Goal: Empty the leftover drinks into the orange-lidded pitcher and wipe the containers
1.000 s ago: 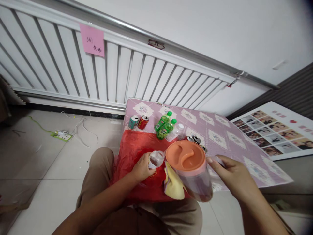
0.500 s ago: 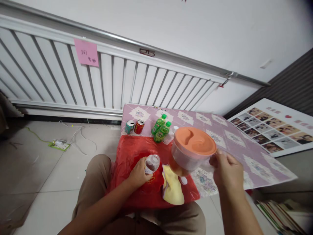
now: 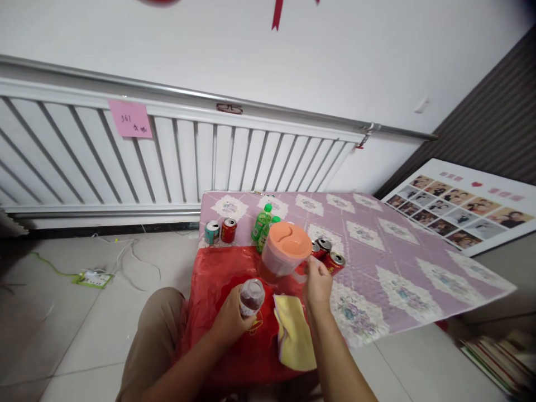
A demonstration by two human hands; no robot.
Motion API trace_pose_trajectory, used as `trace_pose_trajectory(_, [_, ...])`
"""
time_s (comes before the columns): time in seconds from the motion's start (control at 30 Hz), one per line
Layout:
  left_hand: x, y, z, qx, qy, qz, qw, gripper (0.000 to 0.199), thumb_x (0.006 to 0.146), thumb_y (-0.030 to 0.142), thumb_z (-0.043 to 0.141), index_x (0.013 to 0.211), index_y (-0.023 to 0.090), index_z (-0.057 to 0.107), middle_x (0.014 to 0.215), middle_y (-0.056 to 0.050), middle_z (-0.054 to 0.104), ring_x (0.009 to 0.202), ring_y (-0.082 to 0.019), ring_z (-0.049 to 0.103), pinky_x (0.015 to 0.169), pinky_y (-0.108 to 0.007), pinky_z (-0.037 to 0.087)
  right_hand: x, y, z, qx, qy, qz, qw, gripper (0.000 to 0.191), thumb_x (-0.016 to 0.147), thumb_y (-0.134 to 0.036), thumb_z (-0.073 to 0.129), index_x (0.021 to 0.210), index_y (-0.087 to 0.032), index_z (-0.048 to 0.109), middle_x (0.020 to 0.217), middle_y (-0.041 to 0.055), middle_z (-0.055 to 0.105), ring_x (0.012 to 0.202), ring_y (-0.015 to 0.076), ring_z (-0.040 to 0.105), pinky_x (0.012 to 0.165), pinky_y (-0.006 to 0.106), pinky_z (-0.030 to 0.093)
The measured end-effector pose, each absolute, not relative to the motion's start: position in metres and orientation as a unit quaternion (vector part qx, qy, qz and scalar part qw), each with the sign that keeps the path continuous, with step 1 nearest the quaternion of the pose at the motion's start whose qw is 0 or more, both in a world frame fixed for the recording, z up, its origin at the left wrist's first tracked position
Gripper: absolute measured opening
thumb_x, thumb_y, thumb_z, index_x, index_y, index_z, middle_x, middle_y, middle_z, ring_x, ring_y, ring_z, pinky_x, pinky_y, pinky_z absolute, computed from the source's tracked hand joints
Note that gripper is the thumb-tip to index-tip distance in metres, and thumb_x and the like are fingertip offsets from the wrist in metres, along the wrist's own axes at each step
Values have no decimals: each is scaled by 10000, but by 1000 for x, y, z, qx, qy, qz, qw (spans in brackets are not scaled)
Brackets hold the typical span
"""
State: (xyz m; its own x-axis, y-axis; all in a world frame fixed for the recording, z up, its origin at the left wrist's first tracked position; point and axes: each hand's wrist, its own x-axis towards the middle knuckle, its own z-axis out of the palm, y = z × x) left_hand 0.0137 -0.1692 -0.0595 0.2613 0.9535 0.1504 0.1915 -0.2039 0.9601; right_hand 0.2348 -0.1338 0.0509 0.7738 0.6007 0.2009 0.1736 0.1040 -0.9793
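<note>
My left hand (image 3: 231, 316) is wrapped round a clear bottle (image 3: 252, 297) with its mouth facing up, above the red cloth (image 3: 218, 268). My right hand (image 3: 318, 282) grips the handle of a clear pitcher (image 3: 277, 262) with an orange lid (image 3: 290, 239). Amber liquid lies in the pitcher's bottom. The pitcher is just behind and to the right of the bottle, partly hiding the green bottles (image 3: 262, 222). A folded yellow cloth (image 3: 295, 335) lies on the red cloth, left of my right forearm.
A teal can (image 3: 212, 232) and a red can (image 3: 229, 229) stand at the table's back left. Several cans (image 3: 335, 262) stand right of the pitcher on the patterned tablecloth (image 3: 402, 245). Behind is a white radiator (image 3: 234, 162); a photo board (image 3: 460, 206) leans at the right.
My right hand has brought the pitcher left, closer to the bottle, uncovering cans on its right. My left hand still holds the bottle. The view has shifted upward and right.
</note>
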Motion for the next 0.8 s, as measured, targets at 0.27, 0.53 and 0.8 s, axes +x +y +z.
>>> trace_pose_trajectory(0.27, [15, -169, -56, 672, 441, 413, 428, 634, 683, 146, 730, 1276, 173, 505, 1242, -117, 634, 1144, -275, 619, 1024, -429, 480, 236, -124, 13, -654, -292, 181, 674, 366, 740, -539, 625, 740, -174, 647, 683, -12, 615, 674, 156, 521, 663, 286, 418])
trace_pose_trajectory(0.53, [15, -170, -51, 676, 443, 403, 431, 581, 694, 201, 737, 1231, 174, 513, 1214, -97, 648, 1122, -262, 625, 1018, -420, 476, 243, -133, 20, -638, -328, 240, 654, 428, 720, -574, 669, 884, -180, 692, 865, 33, 717, 826, 193, 624, 756, 311, 492])
trace_pose_trajectory(0.8, [15, -170, -52, 671, 445, 399, 439, 619, 666, 232, 745, 1228, 175, 492, 1204, -105, 647, 1100, -263, 635, 1001, -419, 478, 269, -218, 3, -672, -252, 207, 665, 496, 762, -553, 635, 1107, -198, 625, 1073, 53, 692, 979, 215, 639, 845, 336, 508])
